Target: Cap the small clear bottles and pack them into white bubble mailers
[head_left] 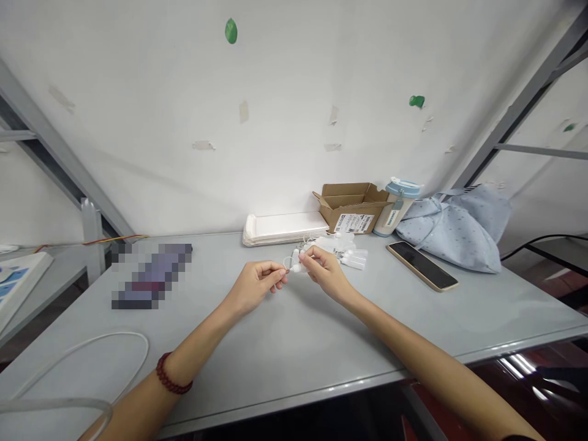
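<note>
Clear tubing (138, 343) curls at the worktop's (285, 349) near edge, and beyond it the left hand (255, 285) and right hand (326, 269) pinch their fingers shut on a small white part (297, 264) just above mid-worktop, where an uneven pull could make it slip free.

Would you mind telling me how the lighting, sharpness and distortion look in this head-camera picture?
Head view: soft, even light, faint shadows on the grey table; wide-lens distortion slants the grey metal frame strut; a pixelated patch hides something on the table; the left hand, right hand and small white plastic part are sharp.
</note>
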The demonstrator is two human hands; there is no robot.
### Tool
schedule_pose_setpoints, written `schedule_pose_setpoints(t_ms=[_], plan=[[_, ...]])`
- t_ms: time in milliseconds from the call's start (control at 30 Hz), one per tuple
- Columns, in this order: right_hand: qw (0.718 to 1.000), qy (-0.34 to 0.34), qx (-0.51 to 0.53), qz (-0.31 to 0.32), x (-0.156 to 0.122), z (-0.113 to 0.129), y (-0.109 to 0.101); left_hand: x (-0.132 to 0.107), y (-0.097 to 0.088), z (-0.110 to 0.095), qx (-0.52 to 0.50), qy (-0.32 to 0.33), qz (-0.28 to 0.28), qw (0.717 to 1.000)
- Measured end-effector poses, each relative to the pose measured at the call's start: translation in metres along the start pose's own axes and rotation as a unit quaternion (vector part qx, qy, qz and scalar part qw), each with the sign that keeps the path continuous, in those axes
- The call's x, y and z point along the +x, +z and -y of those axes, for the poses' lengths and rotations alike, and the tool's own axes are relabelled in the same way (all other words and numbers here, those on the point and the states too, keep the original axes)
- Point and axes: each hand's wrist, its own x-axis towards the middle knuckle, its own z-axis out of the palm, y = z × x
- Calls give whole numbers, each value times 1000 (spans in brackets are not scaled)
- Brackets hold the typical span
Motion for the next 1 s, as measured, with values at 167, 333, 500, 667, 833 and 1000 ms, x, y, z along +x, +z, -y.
schedule_pose_setpoints(t_ms=[167,333,500,667,833,1000], plan=[[999,-6,-32,1,-1,-2,3,1,0,5,5,12,8,1000],[999,-8,-30,15,-3,-5,5,0,0,4,18,15,9,1000],[1000,1,-13,26,-4,-8,6,-1,0,2,24,10,5,1000],[1000,-2,-5,26,-4,-9,6,0,-1,2,7,24,7,1000],[1000,1,-7,19,-5,-5,7,2,-8,4,-9,26,27,999],[999,-14,-39,18,-5,-4,8,3,-12,5,24,20,29,999]])
